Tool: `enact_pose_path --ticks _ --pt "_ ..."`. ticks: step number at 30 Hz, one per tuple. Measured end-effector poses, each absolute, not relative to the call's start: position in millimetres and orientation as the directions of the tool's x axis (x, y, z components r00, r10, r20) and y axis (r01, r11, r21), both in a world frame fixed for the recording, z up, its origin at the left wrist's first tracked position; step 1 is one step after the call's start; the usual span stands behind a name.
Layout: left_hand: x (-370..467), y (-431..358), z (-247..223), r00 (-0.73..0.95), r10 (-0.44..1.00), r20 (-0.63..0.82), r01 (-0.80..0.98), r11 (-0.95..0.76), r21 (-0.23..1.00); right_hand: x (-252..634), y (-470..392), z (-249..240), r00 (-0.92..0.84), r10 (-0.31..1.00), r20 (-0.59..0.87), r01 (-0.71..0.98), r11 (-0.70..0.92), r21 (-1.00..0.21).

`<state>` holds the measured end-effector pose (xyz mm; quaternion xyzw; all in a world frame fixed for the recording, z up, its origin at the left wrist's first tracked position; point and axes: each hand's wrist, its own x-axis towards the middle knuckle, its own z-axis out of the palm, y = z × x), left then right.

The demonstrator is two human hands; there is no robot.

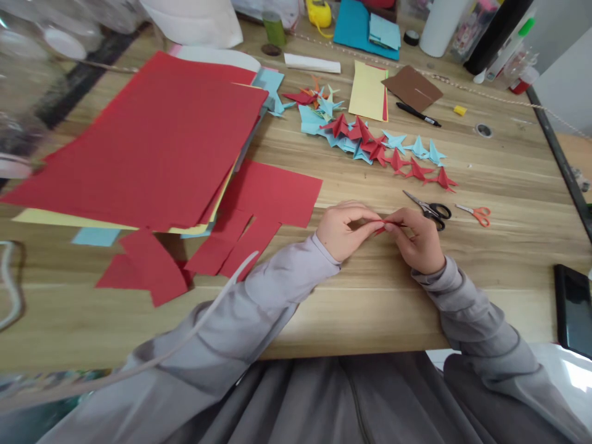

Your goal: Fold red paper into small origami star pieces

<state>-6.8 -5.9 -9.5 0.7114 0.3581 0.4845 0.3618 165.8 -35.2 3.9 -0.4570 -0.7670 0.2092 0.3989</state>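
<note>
Between my two hands is a small piece of folded red paper (380, 230), mostly hidden by the fingers. My left hand (345, 229) pinches its left side with thumb and forefinger. From the other side, my right hand (419, 239) pinches it too, and the fingertips of both hands nearly meet. Just behind my right hand lie black-handled scissors (432, 209), with small orange-handled scissors (476, 213) to their right. Farther back, red paper cranes (396, 161) and light blue paper cranes (419, 147) stand in rows.
A large stack of red sheets (161, 142) covers the left of the table, with cut red pieces (157, 265) in front. Yellow paper (367, 92), brown paper (413, 88) and a black pen (419, 115) lie at the back. A phone (573, 308) rests at the right edge. A white cable (222, 296) crosses my left sleeve.
</note>
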Motion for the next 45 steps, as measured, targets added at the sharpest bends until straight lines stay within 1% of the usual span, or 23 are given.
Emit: enact_pose_path --ticks 4,7,9,12,15,17,19,23,28,31,33,39,42,45 --pt "-7.2 -5.5 -8.4 0.268 0.876 0.401 0.145 -0.448 0.882 165.9 -35.7 4.4 -0.237 0.885 0.4 0.52 0.463 -0.718" --pt "-7.7 -5.7 -7.9 0.255 0.917 0.307 0.127 -0.346 0.93 165.5 -36.0 3.7 -0.204 0.912 0.357 0.5 0.41 -0.762" --pt "-7.4 -5.5 -8.7 0.225 0.947 0.229 0.088 -0.254 0.963 165.6 -35.2 1.9 -0.141 0.939 0.314 0.447 0.343 -0.826" --pt "-6.0 -4.6 -10.8 0.196 0.97 0.146 0.01 -0.151 0.988 166.0 -32.8 -2.2 -0.049 0.972 0.231 0.319 0.235 -0.918" --pt "-3.0 -4.5 -13.0 0.196 0.976 0.093 -0.071 -0.081 0.994 165.4 -30.9 -5.8 -0.012 0.989 0.15 0.239 0.148 -0.96" --pt "0.2 -5.5 -14.5 0.205 0.977 0.062 -0.127 -0.036 0.991 163.7 -30.8 -6.9 0.01 0.99 0.139 0.221 0.134 -0.966" --pt "3.6 -7.3 -16.0 0.235 0.972 0.028 -0.17 0.012 0.985 161.1 -31.4 -7.0 0.028 0.987 0.159 0.218 0.15 -0.964" --pt "8.2 -11.2 -17.9 0.264 0.963 -0.049 -0.175 0.098 0.98 156.6 -33.5 -6.2 0.03 0.987 0.156 0.182 0.148 -0.972" --pt "8.7 -12.8 -17.0 0.254 0.966 -0.043 -0.231 0.103 0.968 155.6 -34.6 -4.8 -0.049 0.989 0.141 0.105 0.146 -0.984" --pt "7.3 -11.9 -16.1 0.306 0.951 -0.044 -0.245 0.124 0.962 157.0 -33.5 -4.5 -0.12 0.985 0.127 0.141 0.144 -0.979" --pt "6.6 -10.7 -16.1 0.351 0.935 -0.057 -0.24 0.148 0.959 158.5 -32.3 -5.7 -0.132 0.984 0.122 0.182 0.145 -0.973" --pt "8.0 -6.3 -14.4 0.445 0.884 -0.142 -0.236 0.269 0.934 159.9 -29.2 -12.6 -0.023 0.986 0.165 0.247 0.165 -0.955" --pt "7.8 -5.0 -12.3 0.471 0.864 -0.178 -0.249 0.323 0.913 158.4 -27.9 -13.8 0.01 0.99 0.141 0.213 0.136 -0.968" --pt "5.0 -3.0 -11.8 0.443 0.874 -0.199 -0.287 0.348 0.893 158.1 -26.0 -14.3 0.027 0.994 0.107 0.132 0.103 -0.986"
